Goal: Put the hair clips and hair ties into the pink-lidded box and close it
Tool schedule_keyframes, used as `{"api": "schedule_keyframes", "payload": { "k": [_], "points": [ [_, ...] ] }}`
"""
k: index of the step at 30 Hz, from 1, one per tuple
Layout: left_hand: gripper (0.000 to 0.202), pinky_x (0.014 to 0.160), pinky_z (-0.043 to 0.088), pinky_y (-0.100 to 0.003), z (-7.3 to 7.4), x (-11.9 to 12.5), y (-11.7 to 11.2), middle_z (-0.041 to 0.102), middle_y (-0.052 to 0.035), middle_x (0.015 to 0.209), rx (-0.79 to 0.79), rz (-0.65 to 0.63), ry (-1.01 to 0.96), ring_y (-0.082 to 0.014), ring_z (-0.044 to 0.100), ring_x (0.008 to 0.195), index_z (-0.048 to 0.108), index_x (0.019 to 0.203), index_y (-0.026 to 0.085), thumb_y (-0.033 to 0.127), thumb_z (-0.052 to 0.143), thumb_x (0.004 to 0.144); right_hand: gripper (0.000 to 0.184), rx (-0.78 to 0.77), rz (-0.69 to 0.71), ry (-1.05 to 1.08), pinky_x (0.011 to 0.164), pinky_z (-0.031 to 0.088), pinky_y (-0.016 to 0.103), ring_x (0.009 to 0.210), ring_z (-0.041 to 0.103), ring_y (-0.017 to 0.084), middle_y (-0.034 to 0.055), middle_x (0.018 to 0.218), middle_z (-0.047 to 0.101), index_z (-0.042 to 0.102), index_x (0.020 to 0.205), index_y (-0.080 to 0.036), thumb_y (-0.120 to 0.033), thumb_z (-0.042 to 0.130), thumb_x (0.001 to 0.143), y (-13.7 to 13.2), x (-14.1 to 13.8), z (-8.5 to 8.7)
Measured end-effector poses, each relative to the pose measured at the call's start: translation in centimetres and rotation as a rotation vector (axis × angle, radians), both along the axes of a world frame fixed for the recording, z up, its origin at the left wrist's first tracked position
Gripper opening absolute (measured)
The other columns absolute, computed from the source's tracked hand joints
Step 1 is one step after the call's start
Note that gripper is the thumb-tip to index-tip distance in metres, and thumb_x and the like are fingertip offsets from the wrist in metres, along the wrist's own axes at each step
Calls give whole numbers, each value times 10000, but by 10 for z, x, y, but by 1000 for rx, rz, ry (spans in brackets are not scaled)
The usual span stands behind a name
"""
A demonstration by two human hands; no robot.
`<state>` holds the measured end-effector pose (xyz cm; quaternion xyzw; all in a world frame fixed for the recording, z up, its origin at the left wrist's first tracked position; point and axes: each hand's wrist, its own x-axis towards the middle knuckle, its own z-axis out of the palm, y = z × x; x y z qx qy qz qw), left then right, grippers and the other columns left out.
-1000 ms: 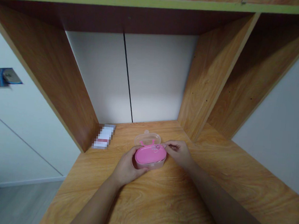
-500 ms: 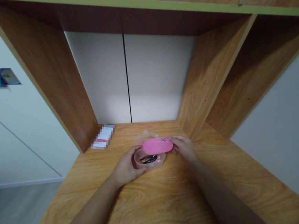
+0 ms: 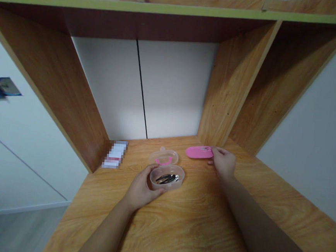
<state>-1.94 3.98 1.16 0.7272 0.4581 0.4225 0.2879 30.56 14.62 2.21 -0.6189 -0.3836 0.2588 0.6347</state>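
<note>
Pink oval plastic lid (image 3: 197,152) just moved off box onto light wooden desk (image 3: 195,225), right hand (image 3: 223,163) pinching its end; left hand (image 3: 141,188) cupping clear oval plastic box (image 3: 166,177), now open, dark metal clips (image 3: 166,178) inside.

Both arms reach forward, the left hand (image 3: 141,188) cupped, the right hand (image 3: 223,163) farther ahead, fingers curled.

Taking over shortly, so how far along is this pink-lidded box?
Done: the pink lid is off the clear plastic box and lies on the wooden desk. In hand: the right hand touches the lid, and the left hand holds the box. Remaining: the dark metal items lie inside, not yet taken out.
</note>
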Motion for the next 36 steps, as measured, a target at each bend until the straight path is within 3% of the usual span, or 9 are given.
{"api": "schedule_keyframes", "payload": {
  "k": [3,6,9,15,28,36],
  "points": [
    [714,1027,515,-475,-1,0,0,672,-103,1265,3,10,-11,-288,653,1151,542,1293,227,240,858,652,383,-12,-59,-123,336,457,253,391,634,183,133,812,773,769,949,-114,-416,693,726,-4,4,5],
    [722,1019,521,-475,-2,0,1,674,-104,1262,7,16,-13,-290,657,1140,544,1291,228,236,863,643,365,9,-139,-292,542,554,312,607,727,257,134,794,778,793,926,-118,-408,688,731,-7,5,11],
    [725,1021,519,-463,-2,-1,2,675,-100,1261,2,9,-9,-287,654,1151,534,1295,231,239,861,647,341,44,-187,-412,730,565,350,783,750,290,125,806,786,807,908,-135,-411,678,753,-9,7,16],
    [720,1027,513,-451,-3,-2,2,666,-94,1275,0,-3,-7,-282,647,1164,526,1300,233,256,856,660,353,3,-216,-473,726,545,366,782,746,300,114,795,788,818,901,-160,-457,681,767,-13,10,21],
    [728,1026,517,-440,-7,-2,3,663,-93,1277,1,2,-6,-277,647,1163,512,1303,231,270,860,665,348,-61,-242,-813,711,543,367,759,737,286,90,829,794,810,939,-217,-481,615,825,-17,10,25],
    [756,1060,495,-440,-11,-3,4,644,-86,1316,18,15,3,-267,630,1195,504,1326,241,301,867,665,325,86,-300,-943,704,535,340,776,733,267,89,911,795,797,993,-201,-410,587,860,-22,6,29]
  ]
}}
